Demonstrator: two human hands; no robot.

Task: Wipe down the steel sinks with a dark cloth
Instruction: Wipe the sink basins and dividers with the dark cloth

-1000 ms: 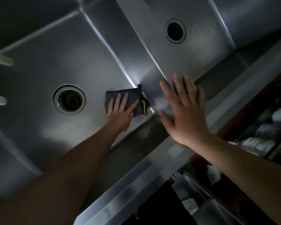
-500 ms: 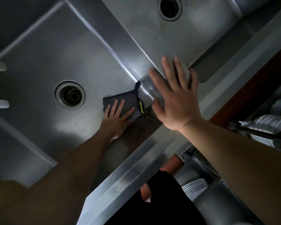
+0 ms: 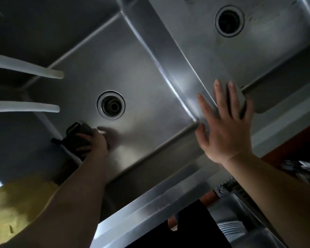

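Dim kitchen, double steel sink unit, shot from above. Left hand (image 3: 92, 142) was down in the near-left corner of the left basin (image 3: 143, 72), fingers curled over the bunched dark cloth (image 3: 77, 138) and pressing it to the floor where it meets the left wall. Motion blur there, so exact finger lay unclear. Half a second earlier the cloth was flat under spread fingers at the basin's right side by the divider; it had since swept across the floor, passing near-side of the drain (image 3: 111, 105), and got scrunched en route. Reads as one full pass over the near strip of that floor done.

Right hand (image 3: 224, 127) was spread flat, holding nothing, over the divider (image 3: 183, 56) at the near rim; contact vs hover not clear. Likely bracing. Little change in its pose.

Outward: two white hose ends (image 3: 55, 75) poked in from the left above the basin. Right basin (image 3: 268, 43) with its own drain (image 3: 229, 20) lay beyond the divider, cloth nowhere near it, so judged still to do. Stacked dishware (image 3: 231, 228) below the front edge, near right.
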